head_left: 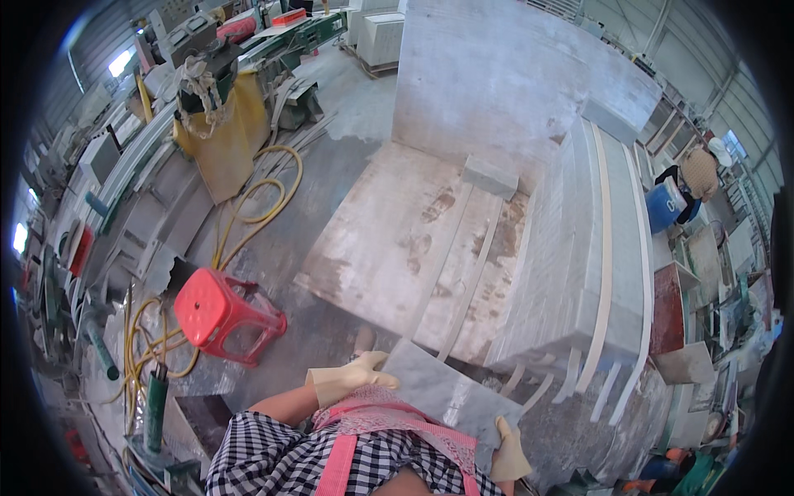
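Observation:
A grey, veined marble slab (451, 388) is held flat in front of my apron, above the floor. My left hand (360, 376), in a cream rubber glove, grips its left edge. At the slab's right end my right hand (511, 450), gloved the same way, is closed on the edge; part of its fingers is hidden. Ahead to the right stands a long row of stacked pale slabs (554, 273), with light strips (605, 256) running along its top and hanging over the near end. It rests on a pale, stained platform (376, 248).
A tall pale panel (513, 74) rises behind the platform, where a small stone block (490, 176) lies by two thin strips. A red plastic stool (227, 314) and a coiled yellow hose (285, 186) are at left. Another person (699, 174) bends by a blue barrel (664, 207) at far right.

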Action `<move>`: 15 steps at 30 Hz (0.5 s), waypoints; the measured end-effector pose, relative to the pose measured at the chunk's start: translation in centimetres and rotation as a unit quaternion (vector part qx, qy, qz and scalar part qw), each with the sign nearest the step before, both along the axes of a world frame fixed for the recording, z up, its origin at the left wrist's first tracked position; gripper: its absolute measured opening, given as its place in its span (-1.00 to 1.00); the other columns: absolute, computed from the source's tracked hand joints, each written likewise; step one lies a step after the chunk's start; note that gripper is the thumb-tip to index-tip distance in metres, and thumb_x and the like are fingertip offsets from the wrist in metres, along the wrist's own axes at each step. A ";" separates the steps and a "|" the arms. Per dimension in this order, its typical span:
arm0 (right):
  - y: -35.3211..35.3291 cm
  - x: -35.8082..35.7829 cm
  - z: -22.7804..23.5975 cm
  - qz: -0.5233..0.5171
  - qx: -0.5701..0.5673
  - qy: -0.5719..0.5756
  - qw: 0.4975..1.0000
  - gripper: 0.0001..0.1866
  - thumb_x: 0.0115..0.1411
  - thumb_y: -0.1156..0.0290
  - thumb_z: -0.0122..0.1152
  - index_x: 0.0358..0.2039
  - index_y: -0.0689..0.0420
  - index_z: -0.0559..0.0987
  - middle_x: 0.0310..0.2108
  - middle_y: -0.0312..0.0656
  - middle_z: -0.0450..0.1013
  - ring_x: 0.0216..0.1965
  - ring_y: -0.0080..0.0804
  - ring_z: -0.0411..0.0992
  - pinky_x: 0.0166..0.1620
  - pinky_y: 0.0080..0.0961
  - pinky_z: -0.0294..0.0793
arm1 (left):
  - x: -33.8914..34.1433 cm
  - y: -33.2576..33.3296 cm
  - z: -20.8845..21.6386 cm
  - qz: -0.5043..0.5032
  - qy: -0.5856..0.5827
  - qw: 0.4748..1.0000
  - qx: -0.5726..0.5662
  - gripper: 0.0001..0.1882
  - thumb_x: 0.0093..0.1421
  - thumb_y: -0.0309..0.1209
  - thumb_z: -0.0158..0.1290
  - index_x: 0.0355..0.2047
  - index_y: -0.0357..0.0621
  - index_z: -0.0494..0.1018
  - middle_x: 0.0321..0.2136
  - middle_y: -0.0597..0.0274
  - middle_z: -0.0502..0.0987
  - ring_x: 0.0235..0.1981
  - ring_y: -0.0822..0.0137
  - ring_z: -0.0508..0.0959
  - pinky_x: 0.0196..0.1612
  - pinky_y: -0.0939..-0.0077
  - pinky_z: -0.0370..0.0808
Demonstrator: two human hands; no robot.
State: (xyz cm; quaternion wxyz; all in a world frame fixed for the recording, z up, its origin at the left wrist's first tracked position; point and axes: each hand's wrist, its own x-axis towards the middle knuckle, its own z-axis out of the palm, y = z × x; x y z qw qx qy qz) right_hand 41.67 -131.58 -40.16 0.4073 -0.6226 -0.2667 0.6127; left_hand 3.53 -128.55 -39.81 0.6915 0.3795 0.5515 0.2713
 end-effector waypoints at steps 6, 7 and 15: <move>4.9 -9.7 5.7 0.058 0.036 -0.182 0.981 -0.55 0.20 0.48 0.14 0.11 0.25 0.40 0.02 -0.03 0.43 0.04 -0.23 0.42 0.12 -0.37 0.40 | -7.7 9.9 1.6 -0.017 -0.097 0.995 -0.003 -0.30 -0.01 -0.30 0.31 0.10 -0.43 0.37 -0.07 0.03 0.56 -0.07 0.25 0.53 0.00 0.39 0.45; 6.1 -11.4 6.3 0.028 0.002 -0.154 0.988 -0.55 0.20 0.44 0.15 0.11 0.26 0.41 0.01 -0.05 0.44 0.01 -0.27 0.43 0.10 -0.39 0.40 | -9.7 11.2 1.8 -0.050 -0.070 0.996 -0.023 -0.30 -0.01 -0.31 0.30 0.11 -0.42 0.36 -0.04 0.03 0.54 -0.05 0.23 0.53 0.02 0.38 0.44; 17.9 -19.5 8.6 -0.020 -0.029 0.037 0.999 -0.44 0.15 0.34 0.24 0.13 0.30 0.38 0.01 -0.10 0.46 0.01 -0.36 0.44 0.08 -0.43 0.40 | -19.6 20.8 4.4 -0.106 -0.056 0.993 -0.016 -0.24 -0.04 -0.35 0.31 0.16 -0.40 0.31 0.00 0.02 0.51 0.00 0.21 0.50 0.06 0.34 0.41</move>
